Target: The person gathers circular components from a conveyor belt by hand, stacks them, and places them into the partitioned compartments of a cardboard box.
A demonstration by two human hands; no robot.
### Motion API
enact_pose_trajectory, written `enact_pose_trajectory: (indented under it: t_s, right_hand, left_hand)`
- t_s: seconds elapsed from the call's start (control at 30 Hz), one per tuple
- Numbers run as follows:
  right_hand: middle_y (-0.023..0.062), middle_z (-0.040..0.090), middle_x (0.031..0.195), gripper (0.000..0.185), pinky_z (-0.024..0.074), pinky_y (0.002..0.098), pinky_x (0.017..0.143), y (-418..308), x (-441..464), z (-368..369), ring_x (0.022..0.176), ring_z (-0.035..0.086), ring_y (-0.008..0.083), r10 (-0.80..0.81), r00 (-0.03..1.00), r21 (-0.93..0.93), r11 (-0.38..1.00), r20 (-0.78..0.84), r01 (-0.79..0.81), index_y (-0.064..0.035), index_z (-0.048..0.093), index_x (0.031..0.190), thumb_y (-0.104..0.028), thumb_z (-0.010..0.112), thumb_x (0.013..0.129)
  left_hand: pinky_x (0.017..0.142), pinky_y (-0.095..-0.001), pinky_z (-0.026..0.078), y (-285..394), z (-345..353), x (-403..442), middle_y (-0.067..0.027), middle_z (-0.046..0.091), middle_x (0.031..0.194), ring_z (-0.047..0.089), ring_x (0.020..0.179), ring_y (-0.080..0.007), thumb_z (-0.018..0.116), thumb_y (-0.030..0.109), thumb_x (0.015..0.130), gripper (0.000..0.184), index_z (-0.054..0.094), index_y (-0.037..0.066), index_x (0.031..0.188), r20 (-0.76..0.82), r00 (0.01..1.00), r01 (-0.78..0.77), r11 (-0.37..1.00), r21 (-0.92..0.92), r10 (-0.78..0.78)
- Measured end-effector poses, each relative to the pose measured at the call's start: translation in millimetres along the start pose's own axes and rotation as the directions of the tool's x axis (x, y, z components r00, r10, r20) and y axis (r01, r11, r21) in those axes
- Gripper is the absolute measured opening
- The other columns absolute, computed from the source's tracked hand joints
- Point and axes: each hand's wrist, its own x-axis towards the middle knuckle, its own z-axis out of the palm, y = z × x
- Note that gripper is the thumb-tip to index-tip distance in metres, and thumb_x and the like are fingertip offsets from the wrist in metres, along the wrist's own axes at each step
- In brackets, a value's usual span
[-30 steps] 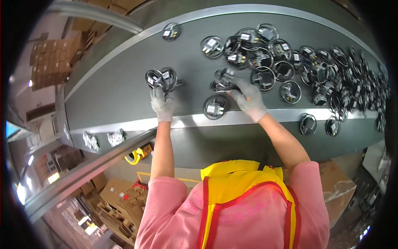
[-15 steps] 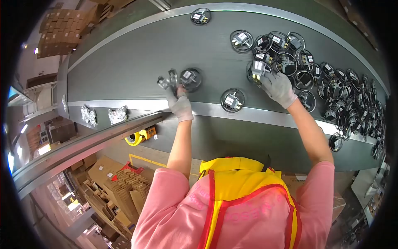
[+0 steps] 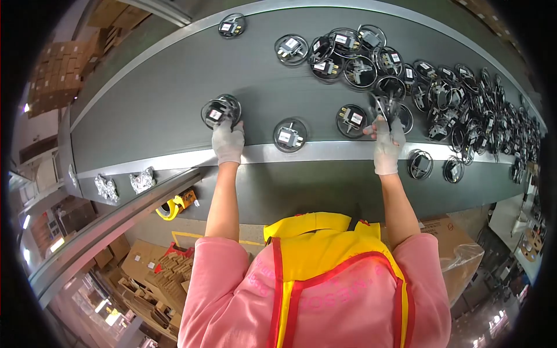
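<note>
My left hand (image 3: 228,144), in a pale glove, grips a thermostat (image 3: 216,113), a small block with a white label and a coiled black tube. Its coil overlaps a second one at the belt's left part. My right hand (image 3: 389,148), also gloved, has its fingers around another thermostat (image 3: 383,105), blurred by motion, at the near side of the pile. Just left of those fingers lies a thermostat (image 3: 351,120) with its label up. Between my hands, nearer the belt edge, another thermostat (image 3: 289,136) rests flat.
A heap of coiled thermostats (image 3: 476,110) covers the right of the grey belt (image 3: 156,87). Single ones lie at the far side. The metal rail (image 3: 331,152) runs along the near edge. Two crumpled silvery bundles (image 3: 142,180) sit left, by a slanted metal beam (image 3: 122,229).
My left hand has brought its thermostat right, over the one lying there. My right hand has moved right, nearer the heap; the thermostat it held before is no longer in the same place. The view has shifted.
</note>
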Motion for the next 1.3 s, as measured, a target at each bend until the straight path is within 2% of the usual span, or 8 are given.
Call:
enact_pose_trajectory:
  t_s: [0.13,0.27,0.37,0.6,0.63,0.73,0.93,1.3]
  right_hand:
    - [0.0133,0.065,0.088,0.025,0.047,0.0348,0.055,17.7,-2.2,-11.3,0.06,0.062,0.0249,-0.286,0.932,-0.524,0.77,0.225,0.363,-0.002,0.059,0.097,-0.021,0.067,0.083]
    - [0.0098,0.059,0.091,0.022,0.0463,0.0404,0.061,21.2,-9.1,4.3,0.071,0.059,0.0277,-0.365,0.698,-0.671,0.222,0.616,0.708,-0.0088,0.061,0.087,-0.024,0.07,0.074]
    - [0.0085,0.058,0.089,0.021,0.0452,0.0376,0.061,17.3,-6.8,3.4,0.074,0.059,0.0267,-0.37,0.62,-0.655,0.039,0.692,0.754,-0.0098,0.06,0.082,-0.024,0.072,0.071]
    - [0.0115,0.065,0.083,0.018,0.0479,0.0345,0.053,17.0,21.0,4.5,0.055,0.061,0.0246,-0.427,0.868,-0.525,0.692,0.255,0.495,-0.0042,0.063,0.091,-0.016,0.068,0.08]
    - [0.008,0.066,0.079,0.02,0.0462,0.027,0.053,-40.3,16.6,15.1,0.053,0.059,0.0154,0.181,0.975,-0.206,0.967,0.13,-0.152,-0.002,0.063,0.1,-0.014,0.064,0.084]
    - [0.0093,0.065,0.08,0.024,0.0468,0.0272,0.056,-48.7,47.4,28.7,0.054,0.058,0.0152,-0.017,0.998,0.042,0.999,0.063,0.014,0.0012,0.061,0.103,-0.015,0.063,0.086]
    - [0.0195,0.065,0.083,0.027,0.0482,0.0391,0.071,0.2,104.8,94.3,0.077,0.064,0.0333,-0.534,0.841,-0.613,0.635,0.09,0.469,0.0007,0.06,0.094,-0.024,0.065,0.085]
    - [0.0149,0.066,0.073,0.038,0.0507,0.0355,0.06,-14.7,-6.6,119.7,0.067,0.067,0.0275,-0.006,0.767,-0.151,0.98,0.642,0.134,-0.0009,0.056,0.116,-0.021,0.063,0.084]
  left_hand:
    - [0.077,-0.047,0.047,47.8,9.1,-4.2,-0.0222,0.064,0.091,0.06,0.086,-0.0407,0.074,0.018,0.074,0.03,0.065,0.004,0.099,-0.024,0.997,0.045,0.787,-0.616,-0.076]
    - [0.077,-0.0448,0.051,92.2,34.3,-16.4,-0.0174,0.062,0.106,0.061,0.088,-0.0373,0.074,0.018,0.072,0.029,0.066,0.005,0.097,-0.078,0.872,-0.486,0.874,-0.019,0.484]
    - [0.076,-0.0458,0.053,112.5,32.4,-13.1,-0.0152,0.06,0.106,0.061,0.089,-0.037,0.073,0.02,0.072,0.027,0.068,0.009,0.097,0.299,0.911,-0.318,0.945,0.074,0.283]
    - [0.084,-0.0469,0.047,83.7,32.2,-4.9,-0.0252,0.061,0.103,0.059,0.093,-0.0419,0.061,0.01,0.072,0.03,0.066,0.003,0.101,-0.009,0.999,-0.045,0.974,-0.222,0.045]
    - [0.083,-0.0481,0.048,77.9,32.3,-3.8,-0.0251,0.06,0.106,0.06,0.091,-0.043,0.061,0.01,0.072,0.03,0.065,0.003,0.101,-0.066,0.998,0.011,0.981,-0.194,-0.024]
    - [0.084,-0.0489,0.047,52.0,32.0,4.6,-0.0282,0.058,0.108,0.059,0.093,-0.0456,0.059,0.009,0.071,0.03,0.063,0.002,0.101,-0.204,0.963,0.142,0.976,-0.165,-0.175]
    - [0.081,-0.0484,0.05,14.1,17.9,-2.1,-0.0268,0.058,0.107,0.061,0.09,-0.0444,0.063,0.014,0.074,0.027,0.062,0.0,0.097,-0.227,0.928,0.279,0.955,-0.1,-0.295]
    - [0.071,-0.0513,0.05,-7.9,32.6,-4.6,-0.0251,0.06,0.096,0.062,0.079,-0.044,0.068,0.022,0.07,0.025,0.063,0.001,0.083,-0.334,0.914,0.215,0.974,-0.076,-0.228]
